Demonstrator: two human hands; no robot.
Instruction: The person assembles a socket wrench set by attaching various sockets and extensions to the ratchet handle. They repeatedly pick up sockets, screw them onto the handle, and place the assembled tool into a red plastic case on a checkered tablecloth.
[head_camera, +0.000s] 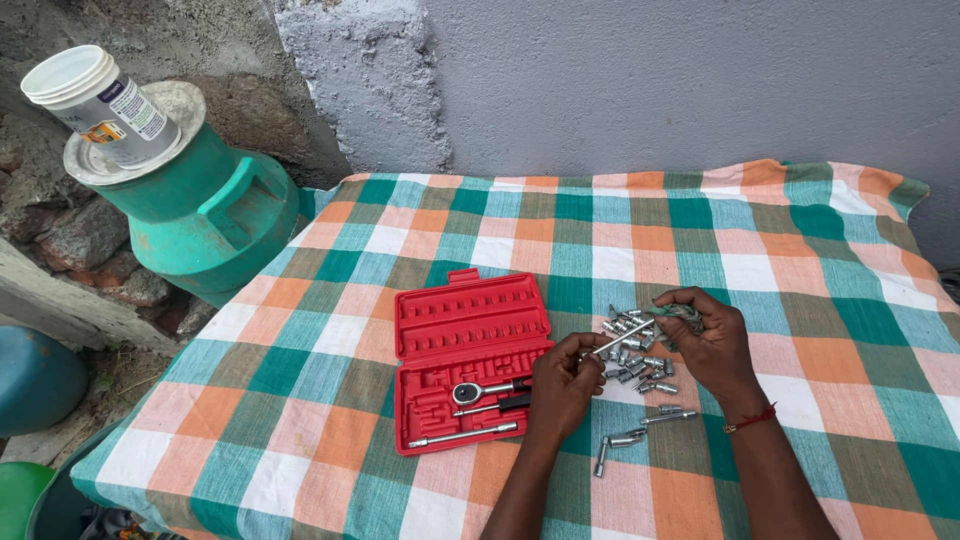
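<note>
Noted: our left hand (562, 385) and right hand (712, 345) gripped a thin steel bar (622, 339), seemingly wiped with a cloth (680, 314); most sockets (632, 352) lay loose on the bench (300, 400), red case (466, 358) mostly unfilled.

On the checked cloth (600, 240), the left hand (562, 385) pinches one end of a thin metal bar (622, 340) while the right hand (712, 345), at its 3 o'clock, wraps a rag (680, 312) around the other end above loose sockets (640, 362), an open red case (465, 358) lying at 9 o'clock.
</note>
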